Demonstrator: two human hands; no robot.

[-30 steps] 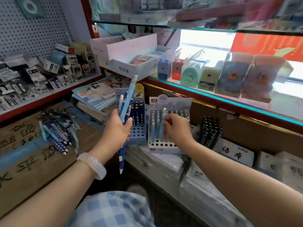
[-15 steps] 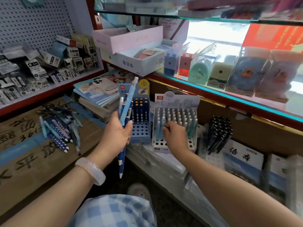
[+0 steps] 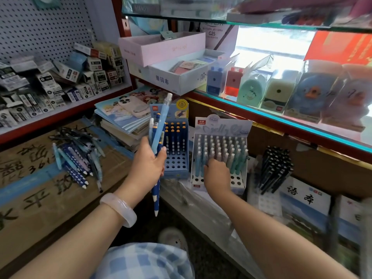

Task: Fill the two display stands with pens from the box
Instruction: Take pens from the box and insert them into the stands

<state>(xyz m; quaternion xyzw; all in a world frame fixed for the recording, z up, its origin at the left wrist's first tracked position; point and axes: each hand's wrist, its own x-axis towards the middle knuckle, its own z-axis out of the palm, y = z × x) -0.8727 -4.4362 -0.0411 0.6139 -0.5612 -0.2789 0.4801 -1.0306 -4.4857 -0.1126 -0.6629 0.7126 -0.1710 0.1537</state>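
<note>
Since the earlier frames the right hand (image 3: 216,174) has dropped from the upper rows of the pale LANTU display stand (image 3: 219,156) to its lower front rows at centre frame, and more pale-capped pens now stand in that stand. Its fingers are curled down among the pens, but whether they pinch one or only press it home cannot be told from this angle.

At centre left, the left hand (image 3: 148,168) grips a bundle of pens (image 3: 158,141), fingers and thumb wrapped round the barrels: one light blue pen juts up and to the right, and a dark blue spotted one hangs tip-down below the palm. Holding the bundle upright beside the stands probably keeps the next pens within easy reach of the working hand.

Just behind the bundle, the blue Deli display stand (image 3: 176,146) holds only a few dark pens with orange caps in its upper rows; its lower holes are open, so it is far from full. The pale stand looks mostly filled, with a few front holes still showing.

At middle left, a loose pile of pens (image 3: 76,156) lies on the cardboard box (image 3: 30,188), serving as the supply. A black pen stand (image 3: 275,168) leans at right, apart from the work.
</note>
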